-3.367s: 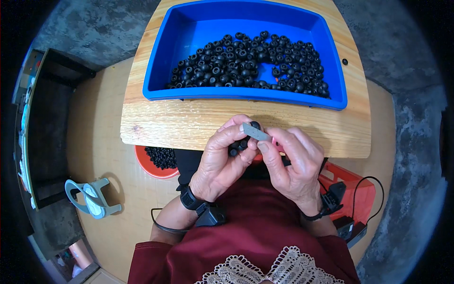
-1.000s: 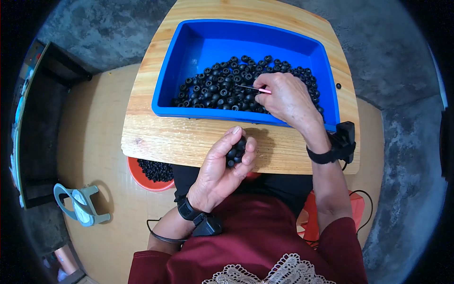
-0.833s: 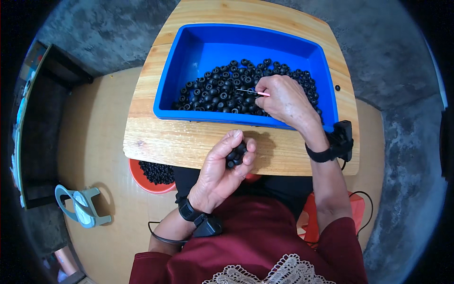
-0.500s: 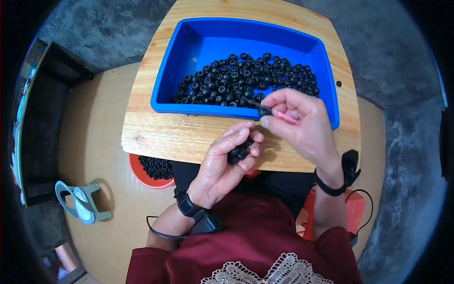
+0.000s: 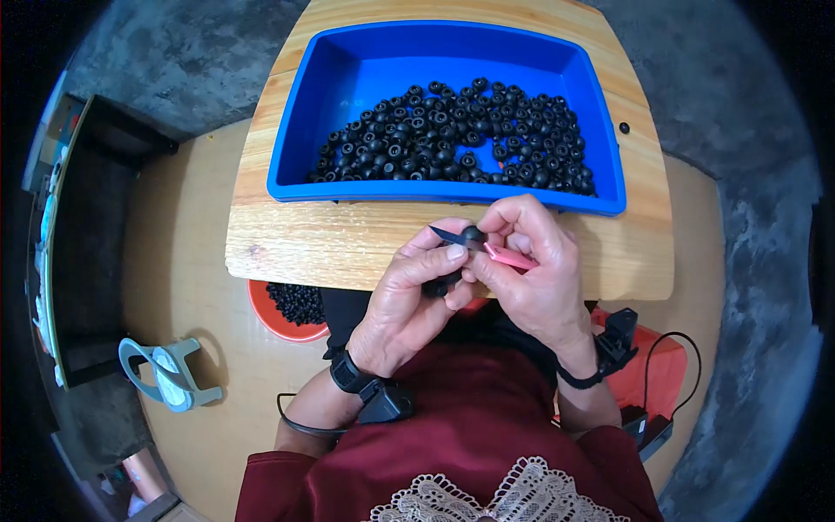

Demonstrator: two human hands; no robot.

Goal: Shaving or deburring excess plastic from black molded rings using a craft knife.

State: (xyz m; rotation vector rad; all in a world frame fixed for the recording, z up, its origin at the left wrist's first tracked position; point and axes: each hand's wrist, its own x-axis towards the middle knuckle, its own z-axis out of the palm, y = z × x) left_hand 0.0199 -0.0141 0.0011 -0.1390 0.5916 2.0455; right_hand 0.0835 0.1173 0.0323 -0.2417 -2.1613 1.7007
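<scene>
My left hand [image 5: 404, 296] is closed around several small black round pieces [image 5: 442, 284] with hollow ends, partly hidden by the fingers. My right hand [image 5: 544, 274] grips a small knife [image 5: 510, 257] by its pink handle. The dark blade points left across the left fingertips. One black round piece [image 5: 472, 233] sits at the blade between the two hands, touched by the fingers; which hand bears it I cannot tell. Just beyond my hands is a blue tray [image 5: 391, 191] with many more such pieces [image 5: 417, 135] heaped in its near half.
The tray stands on a wooden table [image 5: 287, 244]. A stray black piece [image 5: 624, 128] lies right of the tray. Below the table's left edge is a red basin [image 5: 265, 309] of small black bits. A grey-green stool [image 5: 178, 374] stands on the floor at left, a dark shelf [image 5: 87, 244] beyond.
My right hand has drawn back from the tray's edge with the knife and come against my left fingertips, bringing a black piece there. The view has shifted slightly, so the tray appears higher.
</scene>
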